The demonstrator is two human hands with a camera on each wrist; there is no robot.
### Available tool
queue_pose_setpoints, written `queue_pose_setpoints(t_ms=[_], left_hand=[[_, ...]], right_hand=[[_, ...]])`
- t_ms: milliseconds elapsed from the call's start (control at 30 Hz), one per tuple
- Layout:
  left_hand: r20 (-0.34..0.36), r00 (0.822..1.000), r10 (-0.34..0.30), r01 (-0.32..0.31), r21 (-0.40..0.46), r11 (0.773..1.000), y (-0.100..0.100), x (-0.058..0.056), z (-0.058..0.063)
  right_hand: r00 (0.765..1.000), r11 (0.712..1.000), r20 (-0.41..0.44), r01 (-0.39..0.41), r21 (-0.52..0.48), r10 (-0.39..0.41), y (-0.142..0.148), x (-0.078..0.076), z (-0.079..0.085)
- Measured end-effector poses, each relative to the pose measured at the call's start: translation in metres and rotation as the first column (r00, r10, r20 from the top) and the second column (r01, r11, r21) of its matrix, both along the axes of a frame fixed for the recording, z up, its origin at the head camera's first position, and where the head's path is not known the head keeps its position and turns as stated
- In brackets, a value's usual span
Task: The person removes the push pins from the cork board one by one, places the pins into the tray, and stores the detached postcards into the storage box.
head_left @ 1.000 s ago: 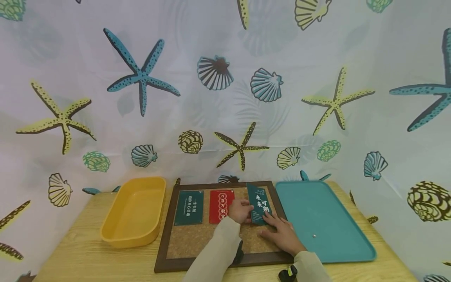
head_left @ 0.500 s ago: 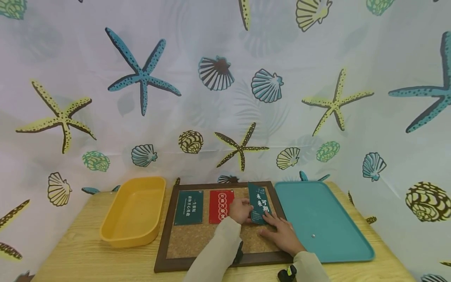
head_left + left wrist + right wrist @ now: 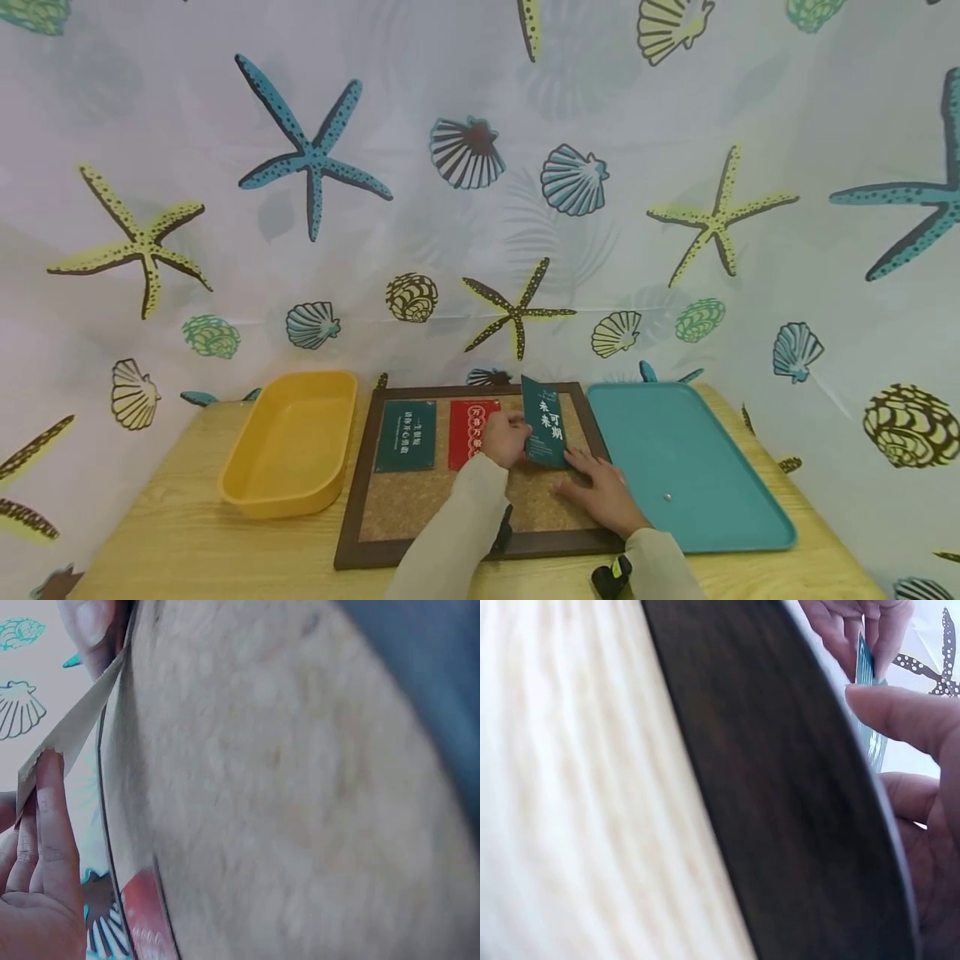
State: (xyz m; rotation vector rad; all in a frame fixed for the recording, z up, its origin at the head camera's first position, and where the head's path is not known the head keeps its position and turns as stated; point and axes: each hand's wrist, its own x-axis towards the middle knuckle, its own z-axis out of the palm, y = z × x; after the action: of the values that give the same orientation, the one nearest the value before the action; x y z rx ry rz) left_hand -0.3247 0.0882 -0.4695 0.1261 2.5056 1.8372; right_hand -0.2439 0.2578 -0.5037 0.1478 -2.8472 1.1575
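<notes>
A dark green card with white characters (image 3: 545, 421) leans over the right part of a cork board (image 3: 405, 510) in the head view. Along its lower left edge my left hand (image 3: 505, 437) pinches it between thumb and fingers. That side is lifted, and the left wrist view shows the card's pale back (image 3: 75, 724) raised from the cork. My right hand (image 3: 606, 498) lies at the lower right corner, fingers extended against the card and thumb spread apart. To the left, a red card (image 3: 463, 433) and another green card (image 3: 406, 436) lie flat on the board.
A yellow bin (image 3: 292, 437) stands left of the board. On the right lies a blue tray (image 3: 690, 450) bearing a small shiny dot (image 3: 667, 497). Dark wood frames the board on the wooden table (image 3: 172, 517). A shell-patterned curtain (image 3: 480, 233) hangs behind.
The left side of the green card has risen and tilted up more, with my left hand moving slightly up and left. My right hand stays nearly in place.
</notes>
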Motion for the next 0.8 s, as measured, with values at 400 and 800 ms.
queue_pose_setpoints(t_ms=[400, 800], left_hand=[[-0.026, 0.995, 0.093, -0.092, 0.028, 0.995, -0.055, -0.004, 0.021], [-0.069, 0.958, 0.278, -0.278, -0.003, 0.960, -0.123, -0.008, 0.033]], right_hand=[[0.999, 0.999, -0.013, -0.032, 0.037, 0.032, 0.000, -0.003, -0.006], [0.994, 0.994, -0.033, -0.098, 0.039, 0.100, 0.000, -0.001, -0.001]])
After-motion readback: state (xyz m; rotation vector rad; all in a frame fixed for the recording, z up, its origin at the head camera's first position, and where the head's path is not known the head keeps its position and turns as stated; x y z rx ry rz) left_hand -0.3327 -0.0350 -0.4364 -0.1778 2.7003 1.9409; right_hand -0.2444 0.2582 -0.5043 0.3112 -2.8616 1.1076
